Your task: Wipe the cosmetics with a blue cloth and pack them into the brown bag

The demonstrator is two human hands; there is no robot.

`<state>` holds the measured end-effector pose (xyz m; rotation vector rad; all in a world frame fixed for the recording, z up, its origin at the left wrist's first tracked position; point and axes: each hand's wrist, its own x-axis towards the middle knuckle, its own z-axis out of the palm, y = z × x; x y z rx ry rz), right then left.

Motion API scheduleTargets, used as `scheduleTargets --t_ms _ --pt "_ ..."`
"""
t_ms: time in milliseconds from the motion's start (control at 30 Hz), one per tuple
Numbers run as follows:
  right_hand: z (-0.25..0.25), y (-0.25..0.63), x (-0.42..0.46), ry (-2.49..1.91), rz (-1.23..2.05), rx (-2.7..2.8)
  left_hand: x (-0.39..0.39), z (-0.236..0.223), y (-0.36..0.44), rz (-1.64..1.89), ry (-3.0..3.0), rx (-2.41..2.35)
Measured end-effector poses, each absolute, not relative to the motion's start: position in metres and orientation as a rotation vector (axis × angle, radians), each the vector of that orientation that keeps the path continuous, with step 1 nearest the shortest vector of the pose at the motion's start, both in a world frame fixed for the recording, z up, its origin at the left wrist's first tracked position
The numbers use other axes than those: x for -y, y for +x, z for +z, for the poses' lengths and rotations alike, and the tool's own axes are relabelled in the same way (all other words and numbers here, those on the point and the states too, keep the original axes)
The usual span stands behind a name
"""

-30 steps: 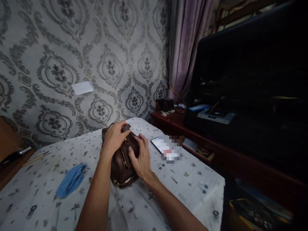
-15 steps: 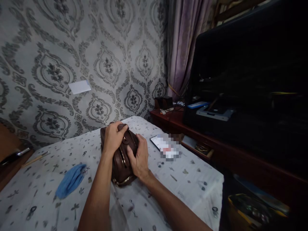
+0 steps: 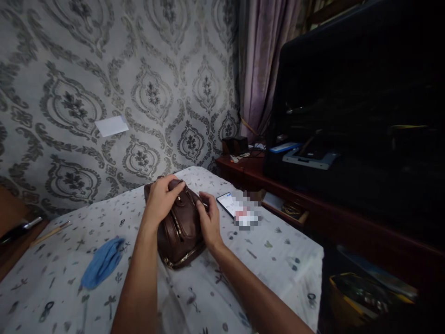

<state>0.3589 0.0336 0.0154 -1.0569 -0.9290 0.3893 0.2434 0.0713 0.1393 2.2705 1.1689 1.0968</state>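
Observation:
A dark brown leather bag (image 3: 181, 232) with gold zips lies on a white patterned sheet (image 3: 62, 283). My left hand (image 3: 162, 199) grips the bag's top far end, fingers curled over it. At the bag's right side, my right hand (image 3: 208, 220) has its fingertips pinched at the upper edge; whatever they pinch is too small to make out. A phone (image 3: 227, 204) with a lit screen lies just right of the bag.
A blue cloth (image 3: 102, 262) lies on the sheet to the left. A thin stick (image 3: 50, 232) and a dark wooden edge are at the far left. A dark cabinet (image 3: 347, 139) and low wooden shelf stand to the right, a yellow-rimmed container (image 3: 358, 297) below.
My right hand has slid from lying flat on the bag's front to its right side, fingertips now pinching at the top edge. The left hand keeps its grip.

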Motion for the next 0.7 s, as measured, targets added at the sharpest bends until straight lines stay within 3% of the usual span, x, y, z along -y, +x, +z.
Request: scheduleTargets --t_ms 400,700 --pt "0.021 0.367 -0.038 -0.978 0.463 0.975 -0.05 0.128 0.239 0.728 2.758 -1.253" --pt "0.021 0.368 -0.039 -0.97 0.477 0.994 -0.05 0.097 0.227 0.797 2.802 -1.316"
